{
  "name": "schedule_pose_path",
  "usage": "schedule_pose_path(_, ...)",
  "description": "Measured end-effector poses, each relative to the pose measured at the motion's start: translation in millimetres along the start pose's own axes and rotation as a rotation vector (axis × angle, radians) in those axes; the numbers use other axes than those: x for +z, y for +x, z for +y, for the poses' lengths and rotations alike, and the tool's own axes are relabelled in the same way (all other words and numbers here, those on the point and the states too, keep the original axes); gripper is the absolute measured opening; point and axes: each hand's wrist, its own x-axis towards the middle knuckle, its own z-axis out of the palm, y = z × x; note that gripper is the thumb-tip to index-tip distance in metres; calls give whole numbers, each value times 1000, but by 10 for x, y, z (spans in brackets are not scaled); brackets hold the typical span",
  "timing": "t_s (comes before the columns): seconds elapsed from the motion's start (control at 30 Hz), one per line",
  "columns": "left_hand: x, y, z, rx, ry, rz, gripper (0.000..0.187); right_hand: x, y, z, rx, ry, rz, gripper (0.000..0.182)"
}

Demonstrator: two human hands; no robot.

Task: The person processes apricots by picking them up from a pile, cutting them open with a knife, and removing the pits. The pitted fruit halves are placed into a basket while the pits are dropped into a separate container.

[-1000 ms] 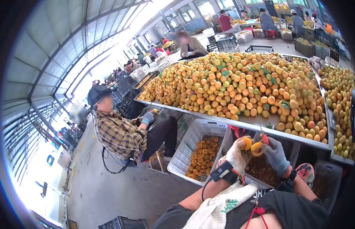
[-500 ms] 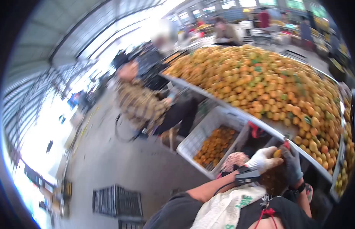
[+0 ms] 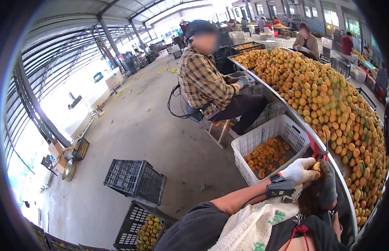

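My left hand, in a white knit glove, is closed around a yellow-orange apricot. Close against it, my right hand wears a grey glove and has its fingers curled near the fruit. Something thin and red shows at the right fingertips; its kind cannot be made out. Both hands are beside the metal edge of a table heaped with apricots. Beyond my left hand stands a white crate with halved-looking orange fruit in it.
A person in a plaid shirt sits on a stool along the table. Black crates stand on the floor at left, one holding fruit. A white sack covers my lap. Other people work farther back.
My view has turned right and steadied, so the floor crates and the seated person appear more fully. Both hands stay together at the apricot by the table edge.
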Motion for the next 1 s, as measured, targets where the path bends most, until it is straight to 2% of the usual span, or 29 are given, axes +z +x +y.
schedule_pose_path(0.07,-17,-55,27,-18,-55,42,15,-72,153,90,-51,-24,-27,18)
schedule_pose_path(0.13,-25,-119,64,-29,38,260,22,67,170,115,-69,-85,10,17)
schedule_pose_path(0.17,-43,-125,16,14,-122,262,38,144,177,123,-99,-140,53,16)
schedule_pose_path(0.27,-154,-137,-29,43,-238,180,47,351,217,154,-157,-209,124,17)
schedule_pose_path(0.3,-207,-132,-67,43,-238,183,47,355,229,168,-155,-208,122,17)
schedule_pose_path(0.37,-332,-72,-193,44,-363,156,42,332,249,175,-313,-506,101,18)
schedule_pose_path(0.47,-368,176,-564,133,-380,194,35,438,211,-3,-242,-689,29,13)
schedule_pose_path(0.5,-306,50,-319,41,-349,239,34,420,223,-40,-241,-688,24,13)
schedule_pose_path(0.53,-329,11,-242,40,-350,242,34,369,234,-70,-240,-815,-9,10)
schedule_pose_path(0.57,-346,-19,-196,-9,-300,215,32,322,245,-81,-236,-942,-44,9)
schedule_pose_path(0.6,-356,-35,-183,-57,-251,189,30,280,258,-72,-232,-942,-48,9)
schedule_pose_path(0.67,-343,20,-243,-14,-206,228,28,222,278,-45,-260,-1115,-108,16)
schedule_pose_path(0.8,-258,94,-365,118,-88,304,23,246,247,-64,-266,-1087,-85,18)
schedule_pose_path(0.9,-199,39,-201,5,-100,302,23,360,171,-80,-363,-1175,-67,17)
schedule_pose_path(1.0,-180,123,-396,8,-71,349,24,376,152,-59,-434,-1187,-13,16)
